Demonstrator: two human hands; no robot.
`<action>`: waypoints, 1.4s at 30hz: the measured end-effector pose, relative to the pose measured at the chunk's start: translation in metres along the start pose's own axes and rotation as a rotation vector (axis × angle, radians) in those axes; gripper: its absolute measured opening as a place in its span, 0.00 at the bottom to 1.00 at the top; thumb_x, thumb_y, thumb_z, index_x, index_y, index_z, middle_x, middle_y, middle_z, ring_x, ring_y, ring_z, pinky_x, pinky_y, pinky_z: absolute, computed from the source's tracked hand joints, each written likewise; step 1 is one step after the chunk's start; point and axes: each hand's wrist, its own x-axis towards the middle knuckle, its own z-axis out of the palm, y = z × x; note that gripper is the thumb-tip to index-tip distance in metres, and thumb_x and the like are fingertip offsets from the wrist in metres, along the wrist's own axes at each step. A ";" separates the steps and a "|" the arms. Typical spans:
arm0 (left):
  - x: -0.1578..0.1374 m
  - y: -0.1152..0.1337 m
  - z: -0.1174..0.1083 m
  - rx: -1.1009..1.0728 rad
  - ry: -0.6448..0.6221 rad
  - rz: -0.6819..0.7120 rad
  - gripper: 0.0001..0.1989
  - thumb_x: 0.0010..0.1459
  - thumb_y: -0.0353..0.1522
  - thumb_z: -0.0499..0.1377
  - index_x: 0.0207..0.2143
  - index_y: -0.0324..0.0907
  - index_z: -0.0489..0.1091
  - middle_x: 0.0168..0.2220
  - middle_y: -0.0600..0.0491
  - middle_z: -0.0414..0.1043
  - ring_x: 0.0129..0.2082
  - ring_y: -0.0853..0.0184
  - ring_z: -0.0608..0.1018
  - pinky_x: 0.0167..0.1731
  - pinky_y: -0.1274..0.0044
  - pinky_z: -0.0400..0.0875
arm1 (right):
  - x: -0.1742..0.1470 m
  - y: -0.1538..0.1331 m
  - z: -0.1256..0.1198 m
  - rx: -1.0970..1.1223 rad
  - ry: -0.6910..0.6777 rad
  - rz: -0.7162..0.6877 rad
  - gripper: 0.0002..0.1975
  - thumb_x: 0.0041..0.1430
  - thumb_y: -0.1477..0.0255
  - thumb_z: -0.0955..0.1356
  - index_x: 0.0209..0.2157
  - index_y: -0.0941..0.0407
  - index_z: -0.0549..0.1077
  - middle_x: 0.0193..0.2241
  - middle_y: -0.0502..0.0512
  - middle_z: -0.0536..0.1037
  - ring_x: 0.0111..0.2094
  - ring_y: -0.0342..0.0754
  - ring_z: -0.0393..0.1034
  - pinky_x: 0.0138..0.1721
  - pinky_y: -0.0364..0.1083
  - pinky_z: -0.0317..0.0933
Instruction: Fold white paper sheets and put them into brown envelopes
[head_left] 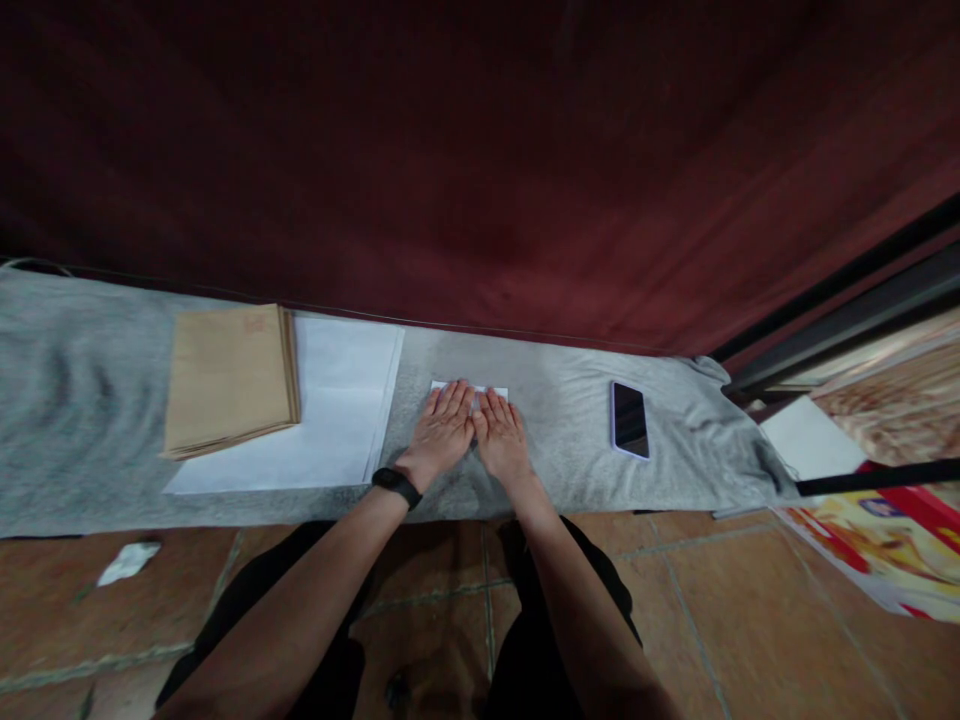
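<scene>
Both hands lie flat, side by side, on a small white piece of paper [438,385] that rests on the grey cloth. My left hand [444,425], with a black band [397,486] at the wrist, has its fingers stretched out over the left part of the paper. Over the right part lies my right hand [501,432], fingers also extended. Most of the paper is hidden beneath them; its upper edge and corners show. To the left are large white sheets [345,400], partly under a stack of brown envelopes [229,380].
A phone [630,420] with a dark screen lies to the right on the grey cloth [555,480]. A dark red curtain [480,200] hangs behind. A colourful box [892,550] and black bars [847,310] are at the right. A crumpled white scrap [129,563] lies on the tiled floor [697,600].
</scene>
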 end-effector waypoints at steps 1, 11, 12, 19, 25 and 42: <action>0.000 -0.001 0.001 0.003 0.006 -0.005 0.29 0.70 0.33 0.38 0.70 0.31 0.53 0.72 0.42 0.49 0.73 0.58 0.50 0.71 0.63 0.41 | 0.000 0.001 0.001 -0.017 0.007 -0.003 0.26 0.76 0.65 0.52 0.69 0.60 0.57 0.69 0.61 0.58 0.71 0.53 0.49 0.70 0.57 0.44; -0.003 -0.016 -0.003 0.020 -0.025 -0.100 0.30 0.70 0.34 0.38 0.70 0.30 0.50 0.72 0.42 0.48 0.73 0.59 0.50 0.70 0.63 0.43 | -0.004 0.011 0.007 -0.121 0.082 0.043 0.27 0.75 0.65 0.55 0.69 0.62 0.56 0.69 0.62 0.58 0.70 0.56 0.53 0.68 0.57 0.47; -0.004 -0.017 -0.004 0.022 -0.027 -0.111 0.31 0.69 0.34 0.39 0.70 0.30 0.50 0.72 0.43 0.49 0.73 0.59 0.50 0.71 0.63 0.42 | -0.004 0.013 0.006 -0.126 0.085 0.049 0.27 0.75 0.65 0.55 0.69 0.62 0.56 0.69 0.62 0.58 0.69 0.56 0.53 0.68 0.57 0.48; -0.008 -0.024 -0.007 0.036 -0.036 -0.138 0.31 0.69 0.34 0.39 0.70 0.30 0.51 0.72 0.43 0.48 0.73 0.58 0.50 0.71 0.63 0.43 | -0.007 0.022 0.004 -0.156 0.082 0.086 0.27 0.74 0.66 0.55 0.69 0.61 0.57 0.69 0.61 0.59 0.69 0.56 0.53 0.68 0.57 0.48; -0.011 -0.028 -0.007 0.036 -0.027 -0.192 0.31 0.69 0.34 0.39 0.71 0.30 0.50 0.72 0.43 0.48 0.73 0.58 0.50 0.71 0.62 0.41 | -0.012 0.034 0.003 -0.153 0.114 0.134 0.26 0.74 0.67 0.55 0.69 0.60 0.58 0.68 0.61 0.60 0.69 0.57 0.54 0.68 0.58 0.47; -0.012 -0.029 -0.010 0.009 0.009 -0.172 0.31 0.69 0.34 0.39 0.70 0.30 0.52 0.71 0.41 0.51 0.72 0.56 0.53 0.70 0.60 0.46 | -0.028 -0.008 0.001 -0.017 -0.004 -0.202 0.26 0.75 0.63 0.56 0.69 0.55 0.58 0.69 0.55 0.59 0.69 0.49 0.53 0.70 0.54 0.45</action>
